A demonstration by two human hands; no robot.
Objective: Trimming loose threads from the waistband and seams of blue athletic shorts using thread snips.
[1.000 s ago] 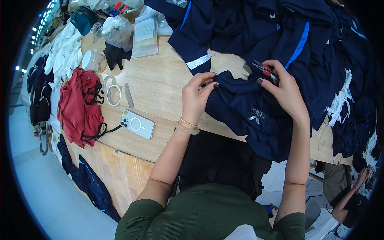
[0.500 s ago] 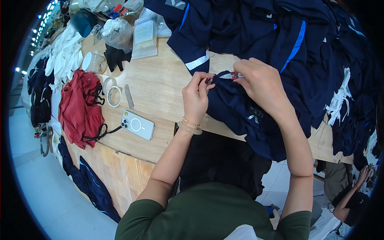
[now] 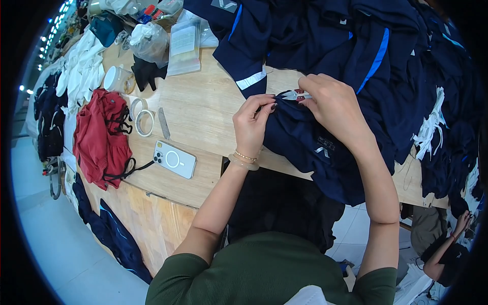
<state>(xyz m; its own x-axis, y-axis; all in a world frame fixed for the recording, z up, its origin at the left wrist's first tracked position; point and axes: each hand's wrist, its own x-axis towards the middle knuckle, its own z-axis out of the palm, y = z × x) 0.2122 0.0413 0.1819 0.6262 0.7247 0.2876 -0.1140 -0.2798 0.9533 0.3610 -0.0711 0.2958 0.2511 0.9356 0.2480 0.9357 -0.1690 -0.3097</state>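
A navy garment (image 3: pixel 294 133) with a small light logo lies bunched over the table's near edge. Its upper edge is pinched between the thumb and fingers of my left hand (image 3: pixel 249 123). My right hand (image 3: pixel 333 107) is closed around a pair of thread snips (image 3: pixel 290 95) with red on the grip. The silver blades point left, their tips at the cloth edge beside my left fingertips. Whether the blades touch a thread is too small to make out.
More navy garments (image 3: pixel 325 56) with blue stripes heap along the back and right. White strips (image 3: pixel 431 124) lie on the right. To the left are a phone (image 3: pixel 174 159), tape rolls (image 3: pixel 145 123), a grey blade-like strip (image 3: pixel 163 123) and a red cloth bag (image 3: pixel 101 140). Another person's hand (image 3: pixel 462 223) shows far right.
The snips have turned slightly and more of their blades shows at the cloth edge. My left hand has shifted a little to the right, its fingers drawn closer together on the fabric.
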